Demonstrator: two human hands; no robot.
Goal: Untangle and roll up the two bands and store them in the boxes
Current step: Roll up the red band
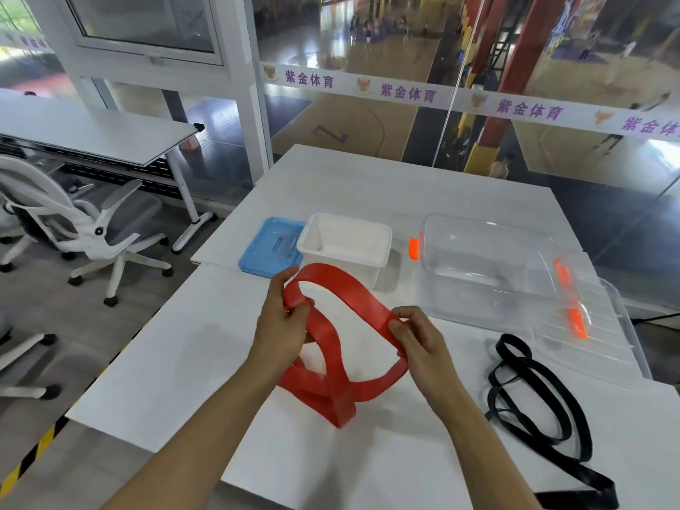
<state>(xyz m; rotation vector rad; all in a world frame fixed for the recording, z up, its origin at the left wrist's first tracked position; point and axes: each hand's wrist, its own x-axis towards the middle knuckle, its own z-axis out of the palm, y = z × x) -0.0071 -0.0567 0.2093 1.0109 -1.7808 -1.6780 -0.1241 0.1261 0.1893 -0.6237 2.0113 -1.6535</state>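
Pinching red band (333,327): left hand (283,325) gripping at 9 o'clock | right hand (423,338) at 3 o'clock | black band (533,399) lying right.

Left hand (285,322): raised, fingers curled, pinching the red band (342,347).
Right hand (419,338): raised, thumb and fingers pinching the same band.
Forearms: both bare, reaching forward.
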